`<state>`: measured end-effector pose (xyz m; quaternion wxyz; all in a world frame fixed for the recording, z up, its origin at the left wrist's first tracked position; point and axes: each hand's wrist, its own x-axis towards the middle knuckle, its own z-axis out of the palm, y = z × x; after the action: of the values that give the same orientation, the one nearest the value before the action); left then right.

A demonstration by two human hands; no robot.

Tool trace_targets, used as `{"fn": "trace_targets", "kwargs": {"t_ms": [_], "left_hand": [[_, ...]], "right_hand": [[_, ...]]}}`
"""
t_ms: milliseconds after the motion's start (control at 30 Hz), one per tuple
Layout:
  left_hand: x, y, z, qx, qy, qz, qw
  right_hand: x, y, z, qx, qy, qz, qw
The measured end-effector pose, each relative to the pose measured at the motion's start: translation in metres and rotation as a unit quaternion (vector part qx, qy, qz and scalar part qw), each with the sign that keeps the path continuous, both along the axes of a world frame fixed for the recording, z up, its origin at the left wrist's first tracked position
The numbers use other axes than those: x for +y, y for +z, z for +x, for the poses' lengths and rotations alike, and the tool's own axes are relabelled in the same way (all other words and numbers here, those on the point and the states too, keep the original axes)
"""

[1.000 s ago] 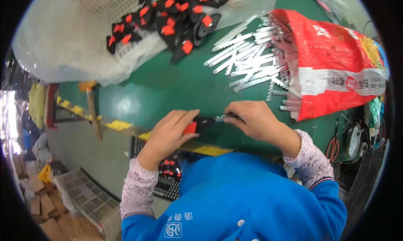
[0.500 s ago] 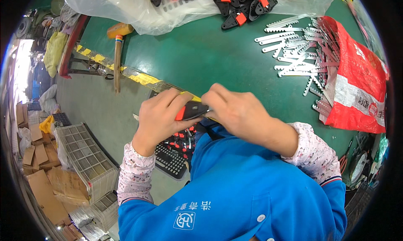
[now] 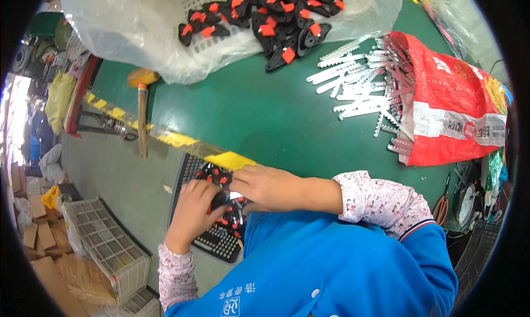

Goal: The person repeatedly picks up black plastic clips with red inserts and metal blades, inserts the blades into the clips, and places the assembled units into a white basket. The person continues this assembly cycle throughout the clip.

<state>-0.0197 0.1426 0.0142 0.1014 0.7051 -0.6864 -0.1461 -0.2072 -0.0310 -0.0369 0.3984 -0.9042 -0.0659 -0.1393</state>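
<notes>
My left hand (image 3: pixel 190 209) is closed around a black plastic part (image 3: pixel 220 199) with a red piece, mostly hidden by the fingers. Beside it, my right hand (image 3: pixel 268 187) pinches at the part's right end, where a shiny metal piece (image 3: pixel 236 195) shows at the fingertips. How far the metal sits inside the part is hidden. Both hands are over a dark perforated basket (image 3: pixel 212 249), below the table edge, holding several black-and-red parts (image 3: pixel 237 228).
A pale crate lined with clear plastic (image 3: pixel 132 35) holds several black-and-red parts (image 3: pixel 287 27) at the back. Serrated metal strips (image 3: pixel 359 85) spill from a red sack (image 3: pixel 441 107) on the green table (image 3: pixel 237 107). A mallet (image 3: pixel 142 107) overhangs the taped edge (image 3: pixel 221 159).
Both hands have moved down and left, from the table edge to above the dark basket, with the black part still in the left. The view has shifted, showing more of the back crate.
</notes>
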Motion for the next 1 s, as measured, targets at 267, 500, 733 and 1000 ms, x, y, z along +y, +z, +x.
{"fn": "trace_targets", "kwargs": {"t_ms": [267,500,733,1000], "left_hand": [[-0.037,0.009,0.036,0.089,0.125,-0.035,0.988],[-0.195,-0.019,0.081,0.165,0.137,-0.251,0.944],[-0.387,-0.049,0.173,-0.023,0.311,-0.314,0.896],[-0.439,-0.061,0.174,-0.071,0.254,-0.177,0.948]], "right_hand": [[-0.159,0.011,-0.025,0.011,-0.316,-0.104,0.943],[-0.300,0.023,-0.046,0.021,-0.452,-0.092,0.887],[-0.424,0.027,-0.025,0.022,-0.493,-0.061,0.868],[-0.492,-0.015,0.035,0.053,-0.490,-0.163,0.855]]}}
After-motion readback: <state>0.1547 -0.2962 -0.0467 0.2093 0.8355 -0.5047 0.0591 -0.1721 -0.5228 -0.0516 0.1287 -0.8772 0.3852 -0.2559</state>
